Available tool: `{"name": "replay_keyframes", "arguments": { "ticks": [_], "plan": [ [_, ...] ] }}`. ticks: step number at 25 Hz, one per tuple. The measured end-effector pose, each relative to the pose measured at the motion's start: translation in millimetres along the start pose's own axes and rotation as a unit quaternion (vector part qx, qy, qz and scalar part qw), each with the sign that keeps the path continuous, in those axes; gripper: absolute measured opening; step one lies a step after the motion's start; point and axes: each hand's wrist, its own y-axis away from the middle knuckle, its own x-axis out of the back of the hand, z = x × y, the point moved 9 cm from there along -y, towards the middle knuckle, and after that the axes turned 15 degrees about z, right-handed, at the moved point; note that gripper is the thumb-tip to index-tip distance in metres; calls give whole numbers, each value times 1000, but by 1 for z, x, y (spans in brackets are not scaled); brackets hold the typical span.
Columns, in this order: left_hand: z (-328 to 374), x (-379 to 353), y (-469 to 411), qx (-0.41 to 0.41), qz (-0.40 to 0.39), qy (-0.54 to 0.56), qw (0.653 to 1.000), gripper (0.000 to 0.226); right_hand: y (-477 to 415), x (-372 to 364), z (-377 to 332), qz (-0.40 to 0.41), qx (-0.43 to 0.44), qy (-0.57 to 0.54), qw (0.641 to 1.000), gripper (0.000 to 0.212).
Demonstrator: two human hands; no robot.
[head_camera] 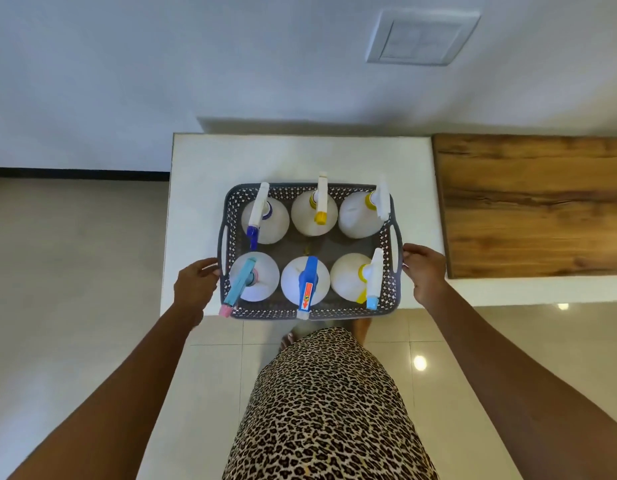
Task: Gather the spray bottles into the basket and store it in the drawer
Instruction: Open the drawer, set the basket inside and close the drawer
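Note:
A dark grey perforated basket stands on the white counter, near its front edge. Several white spray bottles stand upright inside it in two rows, among them one with a blue trigger head at front centre and one with a yellow nozzle at the back. My left hand is at the basket's left handle, fingertips against its outer edge. My right hand is likewise at the right handle. Both handle slots show no fingers through them.
A wooden countertop adjoins the white counter on the right. A white wall with a switch plate rises behind. Glossy floor tiles lie left and below, where my leopard-print skirt is.

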Motion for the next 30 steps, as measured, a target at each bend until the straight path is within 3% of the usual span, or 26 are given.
{"name": "replay_keyframes", "arguments": {
  "ticks": [3,9,13,18,23,26,30],
  "plan": [
    [-45,9,24,70,23,48,996,33,13,22,32,19,-21,6,1000,17],
    [-148,4,107,238,-12,153,959,31,68,61,113,4,-99,-19,995,11],
    [-189,-12,143,270,-28,177,946,35,93,71,174,-37,-181,-17,983,15],
    [-222,-46,160,277,-56,204,937,40,110,63,221,-103,-246,-92,959,20],
    [-243,-98,128,286,-78,263,918,48,95,15,271,-130,-309,-161,928,33],
    [-261,-144,85,301,-80,302,901,56,64,-39,304,-148,-340,-222,902,51],
    [-282,-203,22,326,-77,417,845,76,15,-113,337,-160,-375,-311,858,77]
  ]
}}
